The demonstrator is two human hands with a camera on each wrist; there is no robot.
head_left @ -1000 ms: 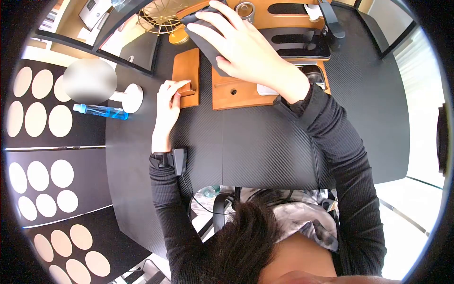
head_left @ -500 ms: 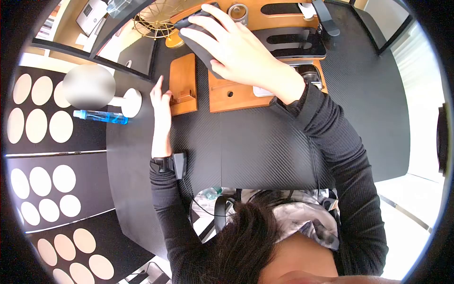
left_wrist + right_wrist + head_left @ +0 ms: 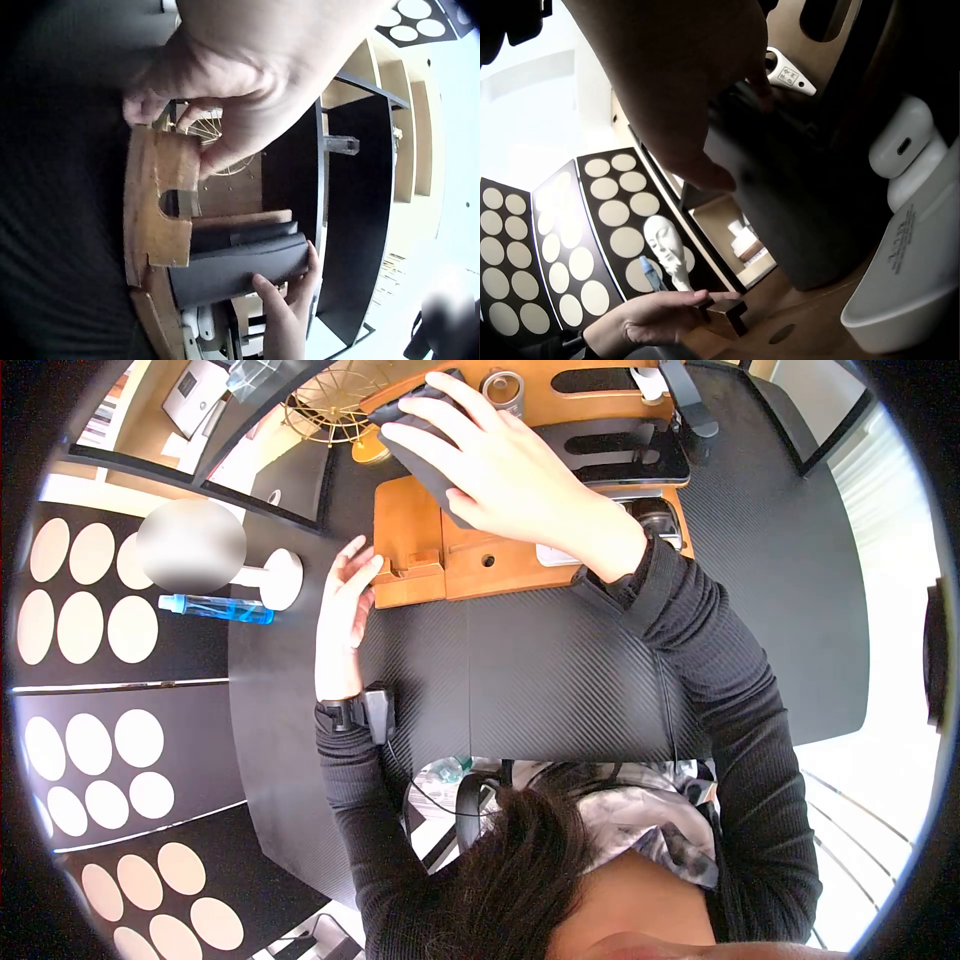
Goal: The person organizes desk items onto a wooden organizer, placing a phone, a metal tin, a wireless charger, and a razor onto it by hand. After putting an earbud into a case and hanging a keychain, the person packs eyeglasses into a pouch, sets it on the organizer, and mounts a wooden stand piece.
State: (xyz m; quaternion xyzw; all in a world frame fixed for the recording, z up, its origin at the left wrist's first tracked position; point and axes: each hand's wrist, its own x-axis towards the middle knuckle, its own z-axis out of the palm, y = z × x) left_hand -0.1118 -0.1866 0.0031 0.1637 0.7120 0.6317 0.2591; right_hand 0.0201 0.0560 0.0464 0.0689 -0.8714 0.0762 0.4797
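Note:
My left hand [image 3: 343, 605] is at the left edge of a small wooden panel [image 3: 405, 525] with a little ledge, its fingers loosely bent and touching that edge. Side by side with a larger wooden organizer [image 3: 515, 572], the panel meets it along a seam. My right hand [image 3: 515, 475] grips a flat dark grey case [image 3: 425, 472], held tilted above the organizer. In the left wrist view, the thumb lies on the near face of the case [image 3: 225, 274]. A white earbud case [image 3: 901, 142] and a white tray [image 3: 907, 277] sit beside it in the right wrist view.
Farther back are a dark slotted tray [image 3: 625, 445], a metal can [image 3: 503, 390] and a gold wire wheel [image 3: 325, 410]. A white head-shaped stand [image 3: 283, 580] and a blue bottle [image 3: 215, 607] stand at the left, near black panels with pale discs [image 3: 80, 625].
My left hand has let go of the small panel's ledge and moved to its left edge. The panel has slid right against the organizer. My right hand still holds the case in place.

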